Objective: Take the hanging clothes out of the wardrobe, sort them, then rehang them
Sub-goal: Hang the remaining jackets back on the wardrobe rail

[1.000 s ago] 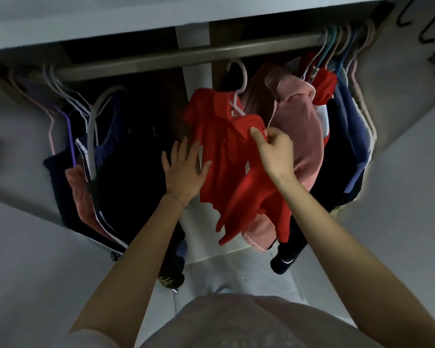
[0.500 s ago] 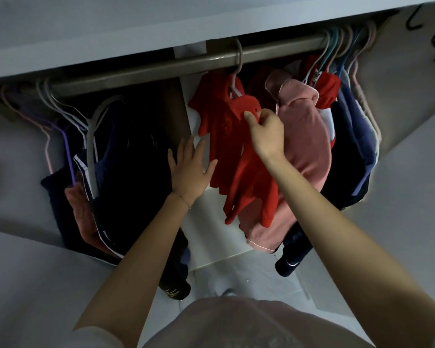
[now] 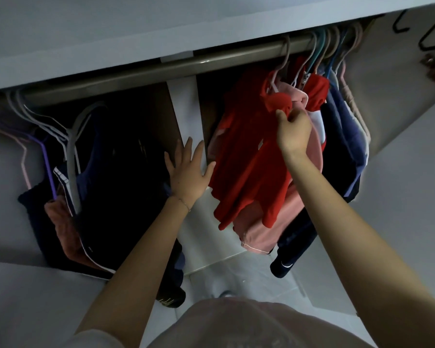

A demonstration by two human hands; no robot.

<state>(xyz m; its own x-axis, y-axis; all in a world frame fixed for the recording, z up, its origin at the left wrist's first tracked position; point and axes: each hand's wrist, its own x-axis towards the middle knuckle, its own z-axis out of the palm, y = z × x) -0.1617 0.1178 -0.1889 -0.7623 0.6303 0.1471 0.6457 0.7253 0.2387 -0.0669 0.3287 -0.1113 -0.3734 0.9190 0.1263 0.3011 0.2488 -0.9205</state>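
Right hand (image 3: 293, 133) pinching collar of red shirt (image 3: 246, 159), fingers closed on cloth. Shirt on pale hanger (image 3: 278, 69), hook over rail (image 3: 141, 70), right side of wardrobe, pressed against pink garment (image 3: 269, 229). Left hand (image 3: 187, 173) open, fingers spread, near white divider (image 3: 186, 109), possibly not touching. Dark clothes (image 3: 116, 177) hang at left.

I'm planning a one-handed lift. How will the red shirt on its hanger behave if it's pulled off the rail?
The red shirt hangs in soft folds, so probably floppy and light. Its hanger looks thin; the shirt may slip off if tilted. Neighbouring clothes crowd it and might drag.
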